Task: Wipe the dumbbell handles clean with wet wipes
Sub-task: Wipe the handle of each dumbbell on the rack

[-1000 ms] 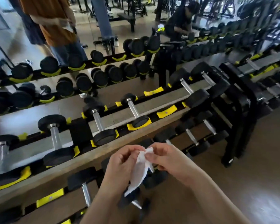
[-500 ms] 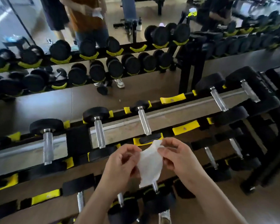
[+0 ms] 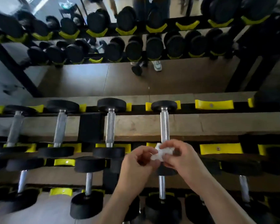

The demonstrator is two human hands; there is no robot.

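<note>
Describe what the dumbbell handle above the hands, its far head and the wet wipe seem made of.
The dumbbell handle looks like bright silvery metal, probably steel or chrome: it glints and seems textured. Its far head is matte black, likely rubber-coated: no shine. The wet wipe is a thin white nonwoven or paper-like sheet: it crumples.

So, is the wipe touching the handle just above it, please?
Cannot tell: in the head view the wipe, pinched in the right hand, overlaps the handle at its lower end, but depth is unclear.
</note>
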